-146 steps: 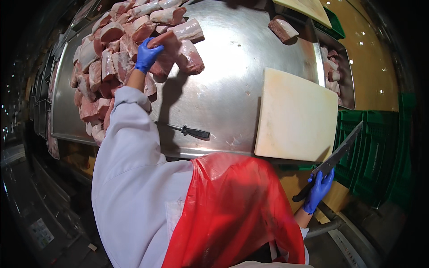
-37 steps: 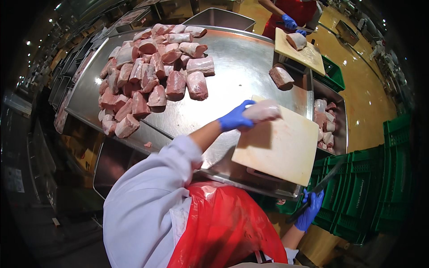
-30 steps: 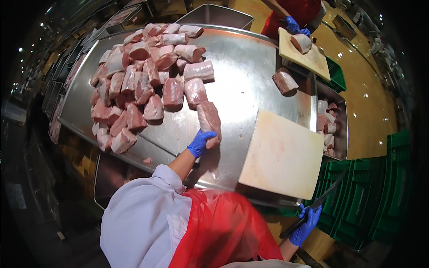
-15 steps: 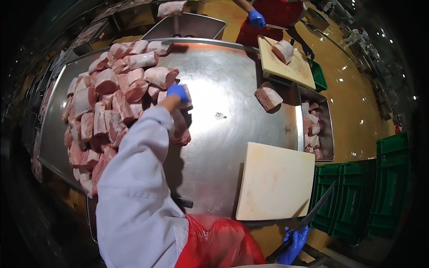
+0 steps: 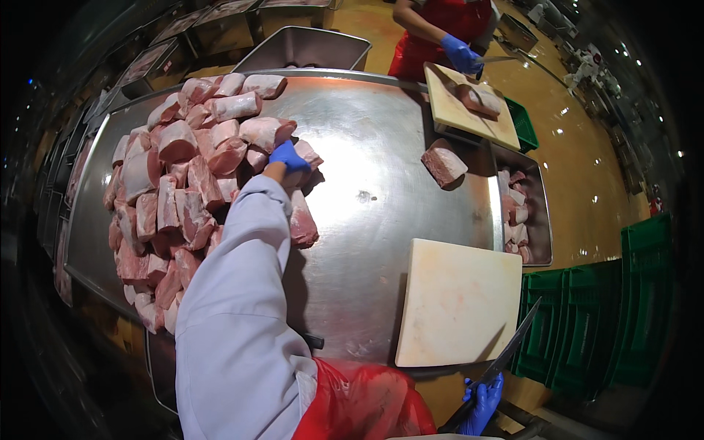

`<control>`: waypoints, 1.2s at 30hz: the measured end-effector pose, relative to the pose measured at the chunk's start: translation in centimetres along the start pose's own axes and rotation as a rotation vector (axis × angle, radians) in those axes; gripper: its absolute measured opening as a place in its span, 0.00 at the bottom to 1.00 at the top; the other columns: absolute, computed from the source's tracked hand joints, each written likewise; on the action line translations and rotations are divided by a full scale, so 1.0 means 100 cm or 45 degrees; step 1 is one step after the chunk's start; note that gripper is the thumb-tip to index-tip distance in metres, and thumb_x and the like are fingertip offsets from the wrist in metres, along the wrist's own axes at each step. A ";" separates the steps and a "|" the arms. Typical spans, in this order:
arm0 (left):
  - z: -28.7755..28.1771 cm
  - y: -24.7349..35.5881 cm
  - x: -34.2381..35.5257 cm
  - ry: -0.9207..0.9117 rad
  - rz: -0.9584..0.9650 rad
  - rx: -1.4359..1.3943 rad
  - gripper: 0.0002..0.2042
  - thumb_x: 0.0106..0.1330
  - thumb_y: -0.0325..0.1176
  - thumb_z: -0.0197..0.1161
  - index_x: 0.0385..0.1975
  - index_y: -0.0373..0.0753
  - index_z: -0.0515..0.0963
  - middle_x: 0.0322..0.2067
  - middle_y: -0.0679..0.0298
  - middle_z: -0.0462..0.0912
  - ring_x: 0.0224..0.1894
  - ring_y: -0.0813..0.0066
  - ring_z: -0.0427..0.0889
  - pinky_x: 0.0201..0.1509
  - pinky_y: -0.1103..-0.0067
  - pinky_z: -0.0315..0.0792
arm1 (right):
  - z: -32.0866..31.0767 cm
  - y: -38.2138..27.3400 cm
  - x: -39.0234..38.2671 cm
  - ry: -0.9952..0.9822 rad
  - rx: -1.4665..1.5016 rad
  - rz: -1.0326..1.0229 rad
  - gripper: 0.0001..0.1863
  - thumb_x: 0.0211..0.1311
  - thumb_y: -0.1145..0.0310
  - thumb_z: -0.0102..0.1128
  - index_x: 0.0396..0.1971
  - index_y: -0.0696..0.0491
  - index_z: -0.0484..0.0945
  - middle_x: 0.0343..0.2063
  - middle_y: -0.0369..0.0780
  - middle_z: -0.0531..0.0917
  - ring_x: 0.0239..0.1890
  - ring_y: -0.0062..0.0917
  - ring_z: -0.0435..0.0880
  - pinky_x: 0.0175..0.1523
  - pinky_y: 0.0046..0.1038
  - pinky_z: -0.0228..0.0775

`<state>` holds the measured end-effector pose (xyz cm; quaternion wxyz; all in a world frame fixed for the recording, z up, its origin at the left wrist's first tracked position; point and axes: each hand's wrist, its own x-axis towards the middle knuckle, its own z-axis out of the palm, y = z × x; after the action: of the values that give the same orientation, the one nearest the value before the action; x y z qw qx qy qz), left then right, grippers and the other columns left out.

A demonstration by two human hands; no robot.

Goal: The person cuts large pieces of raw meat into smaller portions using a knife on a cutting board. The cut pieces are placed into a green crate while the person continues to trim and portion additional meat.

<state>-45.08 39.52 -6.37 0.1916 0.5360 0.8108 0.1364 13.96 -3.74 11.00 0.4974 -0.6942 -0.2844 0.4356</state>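
Note:
My left hand (image 5: 289, 155), in a blue glove, reaches across the steel table and grips a chunk of pork loin (image 5: 311, 158) at the right edge of a large heap of pork pieces (image 5: 176, 139). Its fingertips are partly hidden. Just below that chunk lies a darker red pork piece (image 5: 302, 221). Low on the right, my right hand (image 5: 482, 405), also gloved, is closed round the handle of a long knife (image 5: 515, 343). The blade points up and away, beside the right edge of a white cutting board (image 5: 462, 304). That board carries no meat.
Across the steel table (image 5: 367, 286), a co-worker's gloved hand (image 5: 460, 54) holds a knife above another board (image 5: 458, 114) with pork on it. A lone pork piece (image 5: 444, 164) lies nearby. Green crates (image 5: 579, 323) and a metal bin of meat (image 5: 544, 220) stand right.
My left hand stays at the same chunk, which has shifted slightly. The co-worker's knife hand has moved right, and the pork on their board has turned. The piece above the far bin is no longer there.

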 end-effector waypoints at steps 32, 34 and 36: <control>0.121 0.256 -0.341 -0.070 0.612 -1.146 0.43 0.72 0.55 0.58 0.74 0.32 0.47 0.72 0.45 0.56 0.75 0.57 0.55 0.77 0.69 0.51 | -0.198 0.046 0.087 -0.445 0.102 -0.207 0.29 0.68 0.78 0.55 0.67 0.56 0.59 0.37 0.40 0.79 0.29 0.19 0.78 0.32 0.19 0.74; 0.131 0.244 -0.350 -0.140 0.547 -1.428 0.39 0.76 0.54 0.51 0.75 0.33 0.47 0.73 0.49 0.54 0.75 0.59 0.53 0.77 0.71 0.49 | -0.183 0.046 0.098 -0.515 0.128 -0.223 0.31 0.67 0.78 0.56 0.68 0.55 0.58 0.37 0.40 0.78 0.29 0.19 0.79 0.30 0.20 0.74; 0.133 0.235 -0.372 -0.237 0.437 -1.473 0.40 0.75 0.65 0.39 0.76 0.41 0.47 0.77 0.57 0.47 0.78 0.60 0.44 0.79 0.66 0.38 | -0.158 0.036 0.105 -0.598 0.134 -0.260 0.29 0.68 0.78 0.55 0.67 0.53 0.61 0.34 0.39 0.78 0.27 0.18 0.79 0.29 0.20 0.74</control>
<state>-6.74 14.61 -2.12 0.4970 0.4777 0.4870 0.5363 32.63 -3.28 6.18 0.4947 -0.5150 -0.4376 0.5465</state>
